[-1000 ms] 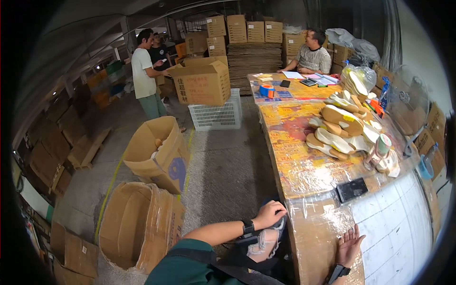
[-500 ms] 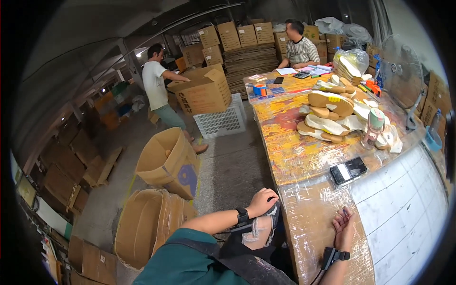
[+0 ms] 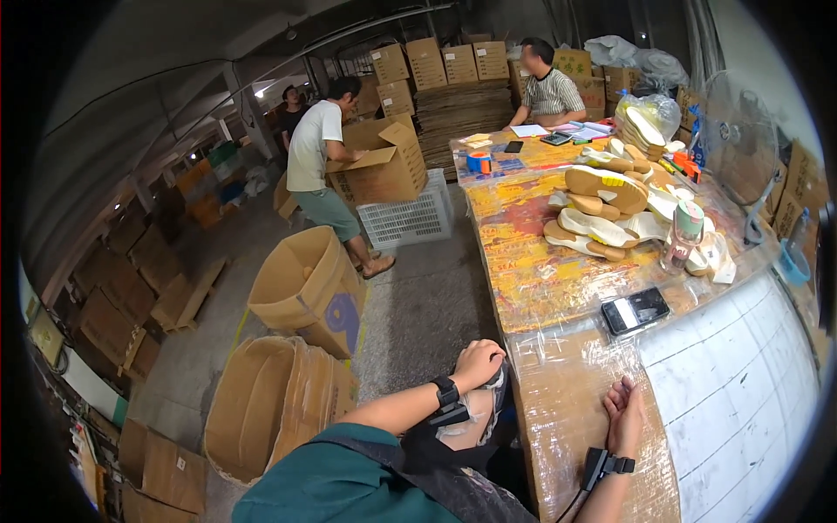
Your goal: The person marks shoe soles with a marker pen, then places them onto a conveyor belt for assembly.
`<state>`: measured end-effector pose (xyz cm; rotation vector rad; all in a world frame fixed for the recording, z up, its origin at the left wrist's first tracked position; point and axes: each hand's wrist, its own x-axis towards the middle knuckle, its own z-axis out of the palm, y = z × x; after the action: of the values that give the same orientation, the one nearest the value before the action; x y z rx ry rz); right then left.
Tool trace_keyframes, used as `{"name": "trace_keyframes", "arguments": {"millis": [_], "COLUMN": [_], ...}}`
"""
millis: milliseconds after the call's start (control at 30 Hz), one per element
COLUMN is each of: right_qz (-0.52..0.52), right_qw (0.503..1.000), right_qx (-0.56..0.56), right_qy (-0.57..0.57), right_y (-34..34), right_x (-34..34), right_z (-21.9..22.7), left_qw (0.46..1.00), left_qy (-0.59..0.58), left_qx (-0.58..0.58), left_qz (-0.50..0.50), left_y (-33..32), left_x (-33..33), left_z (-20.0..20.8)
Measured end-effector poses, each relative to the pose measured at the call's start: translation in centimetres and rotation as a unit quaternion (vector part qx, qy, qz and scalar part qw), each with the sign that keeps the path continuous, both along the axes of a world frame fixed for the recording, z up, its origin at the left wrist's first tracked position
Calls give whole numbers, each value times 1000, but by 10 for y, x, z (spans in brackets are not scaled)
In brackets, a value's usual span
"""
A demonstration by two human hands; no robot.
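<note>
One phone (image 3: pixel 635 311), flat glossy slab, on table (image 3: pixel 527 279) beyond right hand (image 3: pixel 623 414) | right fingers loosely half-curled, empty; left hand (image 3: pixel 476 366) folded over knee (image 3: pixel 473 418), grip unclear | since earlier: worker (image 3: pixel 314 144) leans farther over carton (image 3: pixel 392 174), another person (image 3: pixel 290 120) visible behind | tabletop: crinkled clear film (image 3: pixel 558 410), white ruled sheet (image 3: pixel 732 375) | dim room, stacked cartons (image 3: pixel 425 65), grey floor (image 3: pixel 418 296)

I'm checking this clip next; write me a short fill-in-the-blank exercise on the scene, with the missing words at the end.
1. The left hand rests on the wearer's bent leg, while the ____ hand is over the table.
2. The phone lies ____ that second hand and the shoe soles.
3. The plastic crate under the open carton is ____ in colour.

Missing words: right; between; white.
</note>
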<state>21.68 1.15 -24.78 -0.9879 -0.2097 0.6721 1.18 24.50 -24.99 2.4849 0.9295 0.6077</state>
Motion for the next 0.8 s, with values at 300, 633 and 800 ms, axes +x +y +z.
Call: {"name": "trace_keyframes", "arguments": {"millis": [300, 633, 800], "right_qz": [-10, 13, 14], "right_qw": [1000, 1000, 1000], "right_qx": [7, -4, 5], "right_qy": [8, -13, -1], "right_y": [-2, -4, -4], "right_x": [-5, -4, -2], "right_z": [8, 12, 5], "left_qw": [995, 996, 995], "left_qy": [-22, -36, -33], "left_qx": [-89, -82, -87], "left_qz": [47, 27, 26], "left_y": [-2, 7, 6], "left_x": [0, -2, -2], "left_z": [13, 3, 6]}}
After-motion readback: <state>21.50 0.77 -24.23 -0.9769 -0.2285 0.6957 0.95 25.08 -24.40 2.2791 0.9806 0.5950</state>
